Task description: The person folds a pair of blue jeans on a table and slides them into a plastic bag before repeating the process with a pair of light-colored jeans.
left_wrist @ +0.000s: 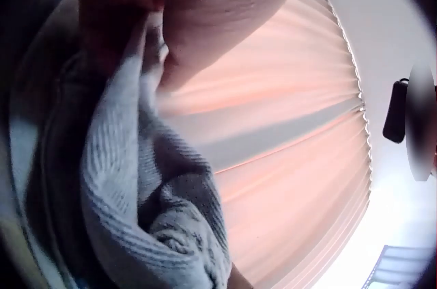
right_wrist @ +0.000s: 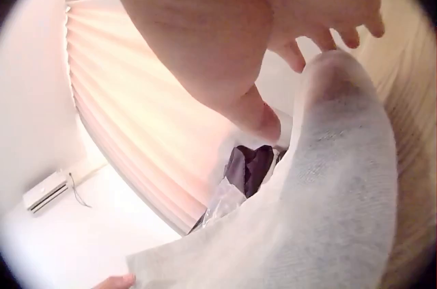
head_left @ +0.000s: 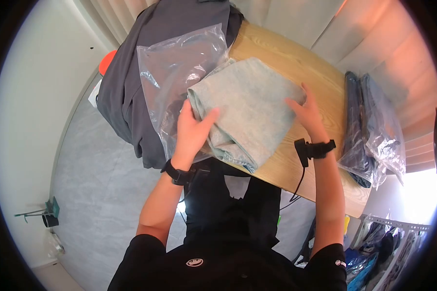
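A folded pale blue denim garment [head_left: 255, 104] lies at the front left of the wooden table, partly over a clear plastic bag. At its left edge my left hand [head_left: 192, 132] grips the layers, thumb on top. The left wrist view shows this hand [left_wrist: 198, 12] above a ribbed, bunched fold of the cloth [left_wrist: 123, 193]; most fingertips are hidden. My right hand [head_left: 310, 112] is at the garment's right corner. Seen from the right wrist, that hand [right_wrist: 239, 29] has its thumb and fingers spread around the raised edge of the pale cloth [right_wrist: 328, 180], without curling round it.
The clear bag [head_left: 167, 72] lies on dark grey fabric [head_left: 114, 99] to the left. Bagged dark blue garments [head_left: 369, 123] lie at the right of the wooden table [head_left: 281, 48]. Curtains hang behind, and a rack [head_left: 398, 224] with bagged clothes stands at the lower right.
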Demonstrator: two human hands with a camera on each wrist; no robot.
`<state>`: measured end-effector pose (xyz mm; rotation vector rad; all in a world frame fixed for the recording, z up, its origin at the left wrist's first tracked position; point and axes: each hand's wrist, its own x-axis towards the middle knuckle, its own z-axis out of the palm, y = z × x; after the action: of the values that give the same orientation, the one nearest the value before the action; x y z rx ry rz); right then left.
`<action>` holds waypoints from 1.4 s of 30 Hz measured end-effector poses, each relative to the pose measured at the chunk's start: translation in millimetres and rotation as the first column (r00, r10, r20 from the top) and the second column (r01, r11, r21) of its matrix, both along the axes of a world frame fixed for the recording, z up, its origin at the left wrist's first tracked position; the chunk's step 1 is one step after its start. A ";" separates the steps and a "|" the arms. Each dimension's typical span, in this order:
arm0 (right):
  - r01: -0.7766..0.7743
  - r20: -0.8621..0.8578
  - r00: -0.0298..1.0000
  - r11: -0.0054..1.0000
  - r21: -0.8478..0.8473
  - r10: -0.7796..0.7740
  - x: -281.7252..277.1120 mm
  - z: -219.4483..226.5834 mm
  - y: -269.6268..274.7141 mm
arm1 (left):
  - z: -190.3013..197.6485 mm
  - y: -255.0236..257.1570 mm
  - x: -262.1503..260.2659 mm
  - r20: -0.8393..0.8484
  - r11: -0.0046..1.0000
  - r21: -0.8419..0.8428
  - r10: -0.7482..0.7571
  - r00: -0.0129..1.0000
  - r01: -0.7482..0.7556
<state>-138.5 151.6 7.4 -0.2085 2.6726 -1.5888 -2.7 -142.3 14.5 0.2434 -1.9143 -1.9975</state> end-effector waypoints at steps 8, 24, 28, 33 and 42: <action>0.067 0.089 0.996 0.779 -0.623 -0.014 119.4 68.5 45.3 | 81.6 72.7 4.0 -0.205 0.910 -0.318 -0.341 0.917 0.267; 0.483 0.247 0.870 0.837 -0.258 -0.426 272.5 -19.8 144.0 | 17.4 7.0 -44.0 0.064 0.307 -0.951 0.091 0.994 0.033; 0.521 0.077 0.853 0.850 -0.073 -0.516 266.7 -25.1 136.9 | 16.1 -11.8 -52.7 0.249 0.258 -0.950 0.287 0.925 0.175; 0.532 0.097 0.847 0.837 -0.128 -0.523 263.6 -16.5 132.7 | -6.1 -30.3 -64.7 0.102 0.393 -0.919 0.143 0.985 0.038; 0.393 -0.405 0.888 0.813 0.429 -0.216 217.3 39.2 141.3 | -17.2 -55.7 -85.7 0.088 0.485 -0.874 0.101 0.991 0.028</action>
<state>78.8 292.9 46.5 -0.0268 3.4317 -0.8911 -88.4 -198.0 -2.7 0.1184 -2.6999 -0.7230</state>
